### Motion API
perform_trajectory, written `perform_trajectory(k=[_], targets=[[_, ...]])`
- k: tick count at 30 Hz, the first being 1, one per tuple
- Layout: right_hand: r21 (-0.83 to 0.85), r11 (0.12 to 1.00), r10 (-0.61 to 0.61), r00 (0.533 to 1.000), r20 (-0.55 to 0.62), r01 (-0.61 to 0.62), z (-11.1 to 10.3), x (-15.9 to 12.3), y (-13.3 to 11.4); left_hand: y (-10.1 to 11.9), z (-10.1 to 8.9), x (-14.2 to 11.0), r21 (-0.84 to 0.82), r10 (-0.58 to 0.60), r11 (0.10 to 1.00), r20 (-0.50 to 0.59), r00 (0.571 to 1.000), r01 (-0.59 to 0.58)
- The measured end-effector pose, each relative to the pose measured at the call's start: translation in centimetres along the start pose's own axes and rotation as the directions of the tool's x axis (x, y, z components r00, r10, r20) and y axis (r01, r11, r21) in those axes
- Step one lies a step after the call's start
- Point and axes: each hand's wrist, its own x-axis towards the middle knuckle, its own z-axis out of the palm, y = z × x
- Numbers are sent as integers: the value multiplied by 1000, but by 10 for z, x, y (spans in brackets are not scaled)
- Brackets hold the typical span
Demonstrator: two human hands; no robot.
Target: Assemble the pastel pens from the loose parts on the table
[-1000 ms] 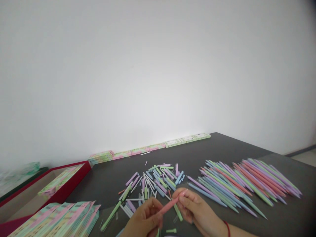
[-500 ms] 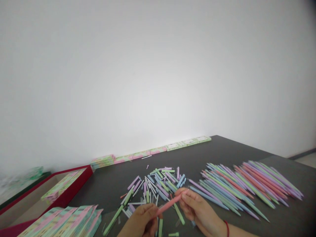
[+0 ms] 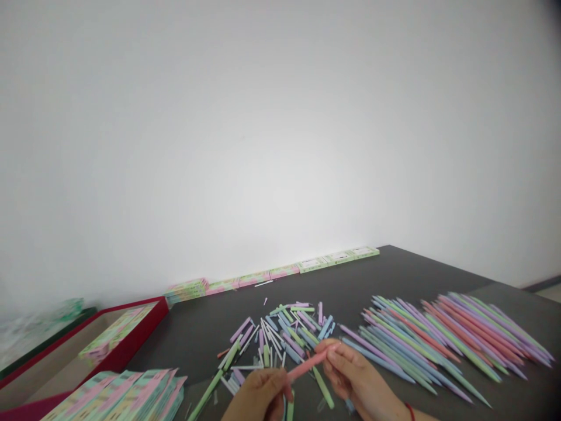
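Note:
Both of my hands hold one pink pen barrel point(image 3: 312, 362) low in the middle of the view. My left hand point(image 3: 258, 394) pinches its lower end, fingers closed. My right hand point(image 3: 357, 380) grips its upper end between thumb and fingers; a red string circles that wrist. Just beyond my hands lies a heap of small pen parts point(image 3: 280, 333) in green, purple, blue and white. A green pen barrel point(image 3: 324, 387) lies under my right hand.
A wide fan of pastel pen barrels point(image 3: 442, 336) covers the dark table point(image 3: 394, 275) at right. Stacked pastel cards point(image 3: 118, 394) lie at lower left, a red tray point(image 3: 144, 318) with more cards behind them. Flat boxes point(image 3: 272, 272) line the wall.
The view has tilted up slightly, so everything sits lower in the picture. Both hands keep hold of the pink pen barrel, almost unmoved against the table.

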Motion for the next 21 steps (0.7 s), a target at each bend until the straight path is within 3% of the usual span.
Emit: perform_trajectory(k=[5,11,15,21], targets=[[9,1000,8,1000,-2,-8,1,-1,-1,3,-6,-1,-11,-66,998,30,997,66],[62,997,48,998,-29,-46,-3,1,0,9,5,-6,-123,128,983,-65,990,-135],[140,990,41,991,-126,-23,-14,6,-7,4,-8,-4,-175,31,984,-55,998,-40],[78,997,22,983,-184,-7,-28,14,-16,6,-29,-4,-153,-9,988,-78,997,-3]])
